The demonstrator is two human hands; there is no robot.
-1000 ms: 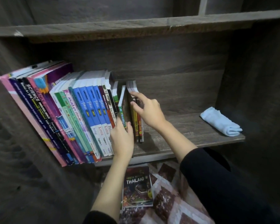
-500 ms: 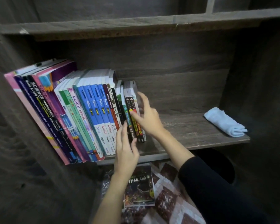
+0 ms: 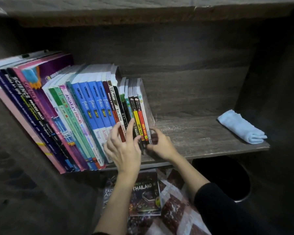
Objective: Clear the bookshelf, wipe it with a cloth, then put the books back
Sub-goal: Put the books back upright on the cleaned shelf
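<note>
Putting-back stage, it seems: left hand point(image 3: 124, 150) lays spread fingers point(image 3: 130, 126) on the books point(image 3: 92, 106), right hand point(image 3: 161, 146) pinches the end book point(image 3: 145, 114); cloth point(image 3: 241, 128) well right. Next: fetch the Thailand book point(image 3: 146, 197) below.

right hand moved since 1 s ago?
Yes: right hand dropped from high on the thin books to their base, closer to the front edge of the shelf.
</note>
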